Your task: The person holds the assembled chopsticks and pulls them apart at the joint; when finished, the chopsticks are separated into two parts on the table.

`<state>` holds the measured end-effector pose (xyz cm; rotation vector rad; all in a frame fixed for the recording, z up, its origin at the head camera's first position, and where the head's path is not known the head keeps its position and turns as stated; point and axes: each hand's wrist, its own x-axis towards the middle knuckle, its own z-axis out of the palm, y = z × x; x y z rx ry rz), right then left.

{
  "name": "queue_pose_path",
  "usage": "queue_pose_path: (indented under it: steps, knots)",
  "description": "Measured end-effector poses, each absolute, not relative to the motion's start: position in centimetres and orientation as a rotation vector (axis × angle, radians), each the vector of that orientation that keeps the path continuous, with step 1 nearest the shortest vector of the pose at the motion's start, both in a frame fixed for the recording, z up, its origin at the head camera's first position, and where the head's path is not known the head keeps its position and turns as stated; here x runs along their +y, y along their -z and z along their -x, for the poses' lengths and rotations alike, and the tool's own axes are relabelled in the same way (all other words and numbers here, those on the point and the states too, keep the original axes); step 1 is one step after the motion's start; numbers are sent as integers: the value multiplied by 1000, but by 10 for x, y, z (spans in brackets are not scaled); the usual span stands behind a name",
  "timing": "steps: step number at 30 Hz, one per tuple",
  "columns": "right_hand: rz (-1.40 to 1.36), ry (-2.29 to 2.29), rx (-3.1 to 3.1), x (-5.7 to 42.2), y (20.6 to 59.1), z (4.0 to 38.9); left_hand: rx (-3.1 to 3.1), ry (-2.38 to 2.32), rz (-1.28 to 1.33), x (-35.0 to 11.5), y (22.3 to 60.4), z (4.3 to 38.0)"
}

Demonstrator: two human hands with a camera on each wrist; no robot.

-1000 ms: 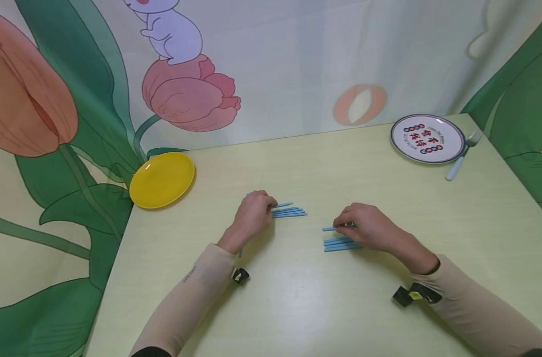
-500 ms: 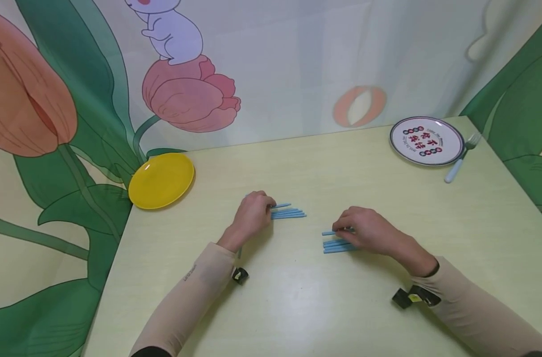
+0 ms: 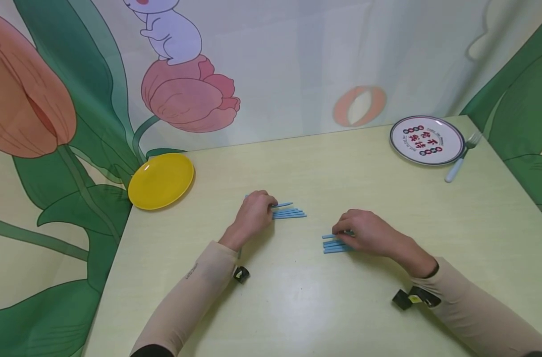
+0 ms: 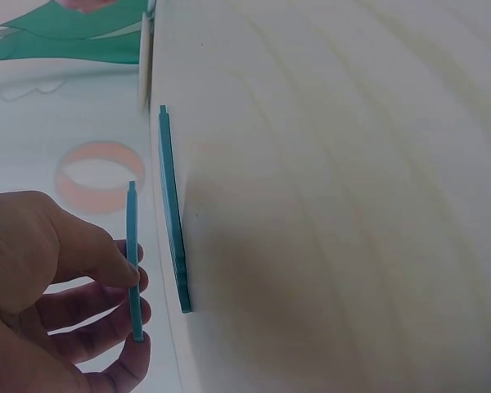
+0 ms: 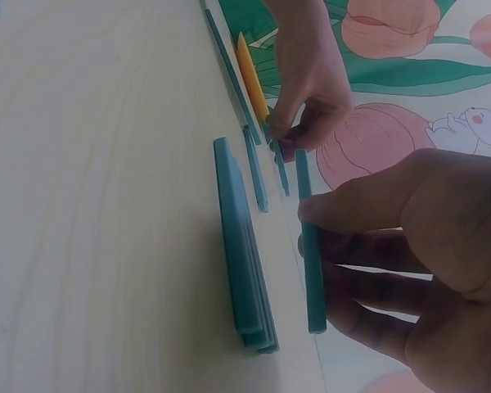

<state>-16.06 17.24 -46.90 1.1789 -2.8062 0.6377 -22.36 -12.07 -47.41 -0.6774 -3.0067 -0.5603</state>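
My left hand [image 3: 253, 213] pinches a thin blue stick [image 4: 132, 237] between thumb and fingertips. Beside it, a row of several blue sticks [image 3: 290, 215] lies on the table, their left ends hidden by the hand. My right hand [image 3: 364, 232] likewise pinches one blue stick [image 5: 311, 270], held just above the table and parallel to a second row of sticks [image 3: 335, 247]. In the right wrist view that row [image 5: 241, 254] lies close together, side by side. Another blue stick [image 5: 229, 74] lies crosswise beyond the left row, mostly covered by my left hand and wrist in the head view.
A yellow plate [image 3: 161, 181] stands at the table's left edge. At the back right is a white plate with red print [image 3: 427, 140], with a fork [image 3: 455, 168] at its side. Behind the pale table [image 3: 293, 307] hangs a printed curtain [image 3: 289, 69].
My right hand has moved slightly toward the front, bringing its stick closer to the row below it. My left hand has stayed nearly still with its stick.
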Motion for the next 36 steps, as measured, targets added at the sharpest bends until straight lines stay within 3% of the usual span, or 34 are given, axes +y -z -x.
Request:
queue_pose_path:
  steps: [36]
  knots:
    - [-1188, -586, -2927, 175, 473, 162, -3079, 538, 704, -118, 475, 226]
